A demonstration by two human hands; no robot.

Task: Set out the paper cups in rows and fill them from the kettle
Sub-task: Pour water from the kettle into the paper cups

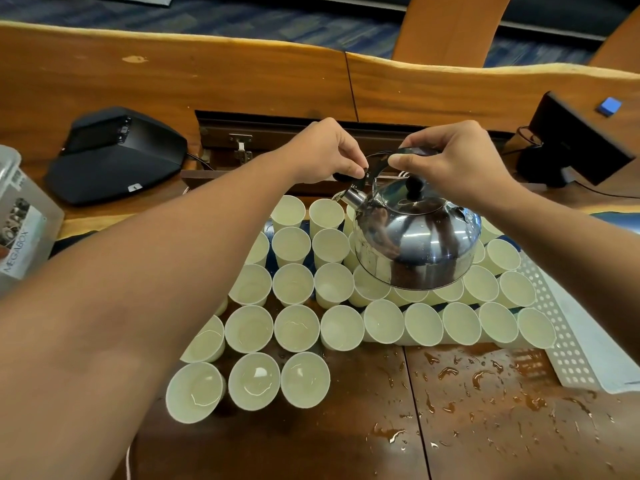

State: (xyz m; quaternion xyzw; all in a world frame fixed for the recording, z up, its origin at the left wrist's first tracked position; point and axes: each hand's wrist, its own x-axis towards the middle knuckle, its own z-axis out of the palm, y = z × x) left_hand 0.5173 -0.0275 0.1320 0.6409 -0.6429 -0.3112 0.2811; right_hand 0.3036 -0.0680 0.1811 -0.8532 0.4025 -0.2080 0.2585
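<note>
Dark wooden tabletop (363,427), wet with scattered drops at the right, carried the paper cups (296,327) set out in rough rows. Three stood in the nearest row; behind them rows ran back toward a recessed hatch, roughly thirty-five cups in view, though the left forearm and the kettle hid some, so an exact count could not be made. Several near cups showed water inside. One steel kettle (417,237) hung above the middle rows, tilted with its spout (349,196) pointing left and away, the tip just over a cup in the far row. Its long axis ran from spout to the right. The left hand (327,152) pinched the black lever by the spout; the right hand (457,161) curled round the black handle (414,151). One white perforated tray (568,344) lay at the right, one black console (117,154) at the left, one clear plastic box (20,223) at the far left.
</note>
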